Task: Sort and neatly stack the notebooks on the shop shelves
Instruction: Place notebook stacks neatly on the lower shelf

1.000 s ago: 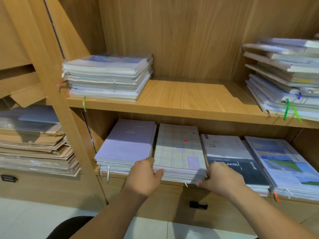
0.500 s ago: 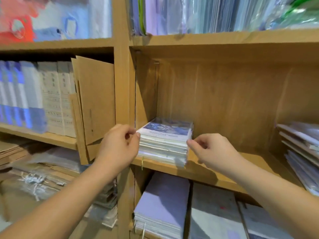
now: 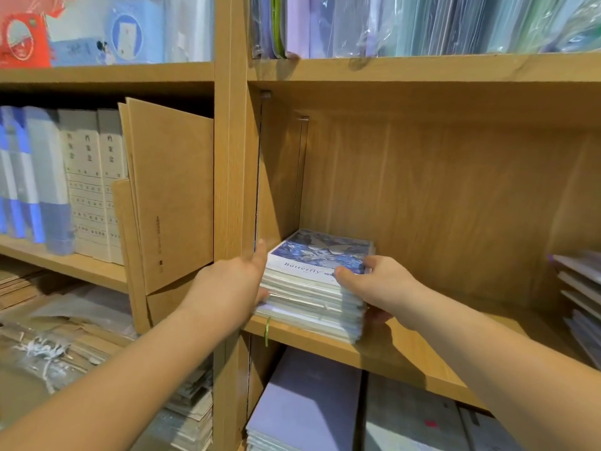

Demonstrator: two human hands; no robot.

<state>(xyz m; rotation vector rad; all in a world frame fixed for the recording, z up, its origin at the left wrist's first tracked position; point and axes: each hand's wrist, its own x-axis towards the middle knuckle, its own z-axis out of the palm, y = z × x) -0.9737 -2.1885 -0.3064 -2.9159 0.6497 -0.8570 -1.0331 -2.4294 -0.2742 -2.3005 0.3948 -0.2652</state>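
Whereas both were hovering just beside it a moment ago, the left hand (image 3: pixel 234 288) is now pressing, thumb raised, against the notebook stack (image 3: pixel 312 291), and the right hand (image 3: pixel 380 288) is pinching its right edge, probably squaring it at the shelf (image 3: pixel 406 356) corner.

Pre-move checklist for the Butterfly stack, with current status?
1. Left hand on the Butterfly stack: ok, pressing its left side.
2. Right hand: ok, gripping the right side, thumb on the top cover.
3. Edges flush: not ok, layers are staggered at the front.
4. Green ribbon tucked in: not ok, it hangs over the shelf edge.
5. Room to the right: ok, bare wood before the right-hand pile.
6. Gap to the left upright: cannot tell, the left hand hides it.
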